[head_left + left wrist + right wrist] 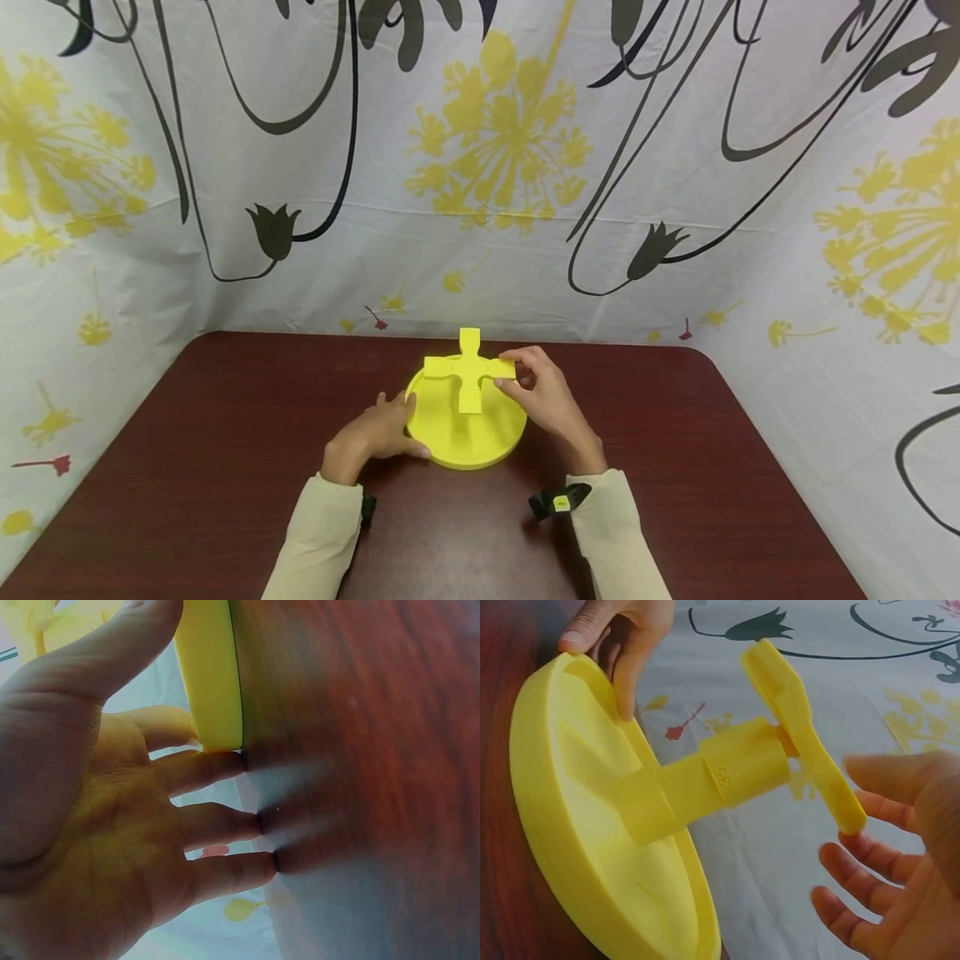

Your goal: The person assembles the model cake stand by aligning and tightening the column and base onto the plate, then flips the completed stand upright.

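My left hand (375, 427) lay against the left side of the shallow round yellow plastic-looking dish (435, 423), thumb on its near rim, fingers straight and spread rather than clenched, their tips down at the dark reddish-brown tabletop (225, 458). From the dish's middle rose the stepped yellow cylindrical post (746, 766), its long axis upright. Across its top sat the flat yellow four-armed cross (470, 367), roughly level, one arm pointing left, one right. My right hand (543, 390), the nearer to it, lightly gripped the right arm's tip, thumb on the near side, index finger beyond; what counted most, I judged, was that the post's axis lay leftward from that grip.
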Demonstrator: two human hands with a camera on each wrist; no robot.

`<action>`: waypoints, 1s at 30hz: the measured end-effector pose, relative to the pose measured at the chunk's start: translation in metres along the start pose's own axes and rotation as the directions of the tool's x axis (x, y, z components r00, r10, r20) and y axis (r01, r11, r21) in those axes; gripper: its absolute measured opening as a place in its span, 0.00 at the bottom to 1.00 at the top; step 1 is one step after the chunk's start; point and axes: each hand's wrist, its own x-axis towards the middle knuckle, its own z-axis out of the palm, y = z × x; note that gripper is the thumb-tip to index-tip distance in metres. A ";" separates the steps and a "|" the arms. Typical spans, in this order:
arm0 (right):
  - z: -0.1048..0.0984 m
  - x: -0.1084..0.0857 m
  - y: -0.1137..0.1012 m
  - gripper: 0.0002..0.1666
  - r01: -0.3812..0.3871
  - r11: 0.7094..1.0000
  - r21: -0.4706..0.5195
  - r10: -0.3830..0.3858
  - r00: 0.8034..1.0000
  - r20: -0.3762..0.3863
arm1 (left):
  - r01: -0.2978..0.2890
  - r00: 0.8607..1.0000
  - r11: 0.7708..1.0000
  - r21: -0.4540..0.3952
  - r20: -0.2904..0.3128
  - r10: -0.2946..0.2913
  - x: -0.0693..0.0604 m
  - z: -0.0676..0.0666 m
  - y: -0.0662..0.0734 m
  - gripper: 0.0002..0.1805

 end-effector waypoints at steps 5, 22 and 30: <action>-0.001 0.001 0.000 0.21 0.007 0.999 -0.043 -0.006 1.000 0.014 | 0.005 1.000 1.000 0.000 0.000 -0.005 -0.001 0.000 0.000 0.56; -0.004 -0.001 -0.006 0.20 -0.009 0.997 -0.072 0.013 0.998 0.054 | 0.005 1.000 1.000 0.016 0.011 -0.005 0.001 -0.002 0.000 0.55; -0.006 -0.004 -0.011 0.24 -0.016 0.997 -0.079 0.026 0.990 0.140 | 0.005 1.000 1.000 0.018 0.006 -0.005 0.001 -0.002 0.001 0.55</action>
